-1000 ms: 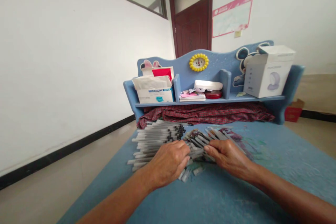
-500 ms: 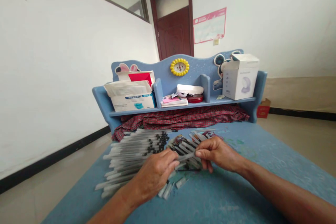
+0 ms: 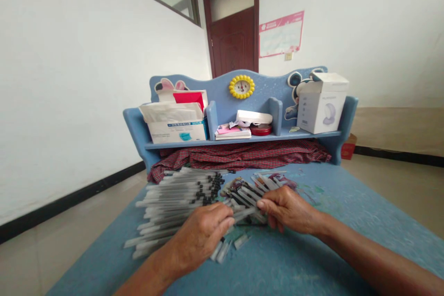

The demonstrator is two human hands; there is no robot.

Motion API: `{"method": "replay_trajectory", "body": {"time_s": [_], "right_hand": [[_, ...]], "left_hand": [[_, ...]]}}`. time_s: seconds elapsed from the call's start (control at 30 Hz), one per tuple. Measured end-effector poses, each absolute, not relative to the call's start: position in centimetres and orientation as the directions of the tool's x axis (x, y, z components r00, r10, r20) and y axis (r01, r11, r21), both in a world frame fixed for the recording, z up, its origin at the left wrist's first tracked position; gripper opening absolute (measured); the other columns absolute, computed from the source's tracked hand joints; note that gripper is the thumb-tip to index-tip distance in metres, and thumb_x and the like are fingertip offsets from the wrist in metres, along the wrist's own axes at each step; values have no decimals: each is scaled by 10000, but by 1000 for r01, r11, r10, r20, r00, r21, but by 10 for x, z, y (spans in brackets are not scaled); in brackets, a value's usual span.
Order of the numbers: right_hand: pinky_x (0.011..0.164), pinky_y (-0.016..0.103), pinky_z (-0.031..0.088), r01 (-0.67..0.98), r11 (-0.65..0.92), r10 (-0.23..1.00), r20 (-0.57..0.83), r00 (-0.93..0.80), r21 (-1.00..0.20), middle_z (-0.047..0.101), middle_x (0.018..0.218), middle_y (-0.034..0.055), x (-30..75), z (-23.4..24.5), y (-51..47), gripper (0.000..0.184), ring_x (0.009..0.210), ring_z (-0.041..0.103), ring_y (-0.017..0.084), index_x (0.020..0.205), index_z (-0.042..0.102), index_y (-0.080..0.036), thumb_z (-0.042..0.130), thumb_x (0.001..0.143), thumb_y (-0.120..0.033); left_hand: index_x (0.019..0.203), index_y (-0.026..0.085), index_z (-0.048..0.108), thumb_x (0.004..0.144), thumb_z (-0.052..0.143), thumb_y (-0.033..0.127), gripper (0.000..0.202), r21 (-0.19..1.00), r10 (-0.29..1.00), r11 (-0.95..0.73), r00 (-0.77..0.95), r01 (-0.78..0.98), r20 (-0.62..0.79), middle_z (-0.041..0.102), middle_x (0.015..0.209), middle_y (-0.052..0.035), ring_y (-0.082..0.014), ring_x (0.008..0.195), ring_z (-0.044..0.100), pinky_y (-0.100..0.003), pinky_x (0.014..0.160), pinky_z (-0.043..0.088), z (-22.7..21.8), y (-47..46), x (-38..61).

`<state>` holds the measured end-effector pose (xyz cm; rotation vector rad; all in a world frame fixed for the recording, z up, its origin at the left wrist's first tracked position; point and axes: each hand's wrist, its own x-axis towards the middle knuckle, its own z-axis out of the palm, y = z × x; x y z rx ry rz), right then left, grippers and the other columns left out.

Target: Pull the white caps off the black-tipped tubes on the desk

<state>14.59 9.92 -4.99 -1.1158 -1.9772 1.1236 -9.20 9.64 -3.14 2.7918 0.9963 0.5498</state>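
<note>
A big heap of white pens (image 3: 173, 199) with black tips lies on the blue desk (image 3: 312, 249), left of centre. My left hand (image 3: 201, 236) and my right hand (image 3: 287, 209) are both closed, pinching one pen (image 3: 243, 214) between them just above the desk. A smaller fan of pens (image 3: 256, 185) lies behind my right hand. A few clear pen caps (image 3: 227, 247) rest on the desk under my hands.
At the back of the desk stands a blue shelf (image 3: 243, 136) with a yellow clock (image 3: 242, 86), a mask box (image 3: 176, 125), notebooks and a white carton (image 3: 321, 104). A red plaid cloth (image 3: 243, 156) lies under it. Bare floor surrounds the desk.
The view has swung left and pulled back, so the pen heap shows more fully. My hands stay together on the pen, with the right hand slightly lower than half a second ago.
</note>
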Motion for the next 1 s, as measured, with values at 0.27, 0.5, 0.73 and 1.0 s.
{"method": "replay_trajectory", "body": {"time_s": [0.27, 0.5, 0.73, 1.0], "right_hand": [[452, 210, 412, 124, 184, 869, 103, -485, -975, 575, 592, -16, 144, -52, 101, 358, 463, 514, 89, 738, 516, -167, 636, 729, -504], [346, 174, 287, 365, 232, 911, 71, -405, -902, 494, 449, -31, 144, -52, 101, 409, 347, 414, 64, 611, 446, -184, 474, 850, -515], [370, 177, 356, 232, 192, 894, 73, -442, -954, 534, 503, -55, 144, -51, 102, 319, 380, 459, 76, 819, 490, -183, 577, 792, -489], [340, 169, 331, 203, 171, 886, 60, -460, -964, 537, 480, -63, 145, -53, 103, 344, 345, 437, 72, 834, 486, -186, 600, 763, -502]], "left_hand": [[855, 158, 582, 947, 340, 238, 272, 227, 611, -791, 718, 568, 333, 557, 727, -15, -126, 684, 540, -219, 639, 403, -32, 94, -91], [870, 160, 581, 940, 350, 228, 251, 223, 627, -779, 711, 586, 318, 565, 756, -27, -137, 714, 551, -228, 665, 415, -36, 95, -91], [852, 161, 579, 938, 350, 212, 250, 218, 614, -788, 707, 576, 350, 568, 755, -25, -132, 715, 555, -212, 644, 413, -36, 97, -88], [860, 171, 586, 929, 362, 198, 235, 197, 600, -795, 696, 574, 395, 584, 756, -19, -129, 711, 567, -210, 639, 424, -36, 97, -88]]}}
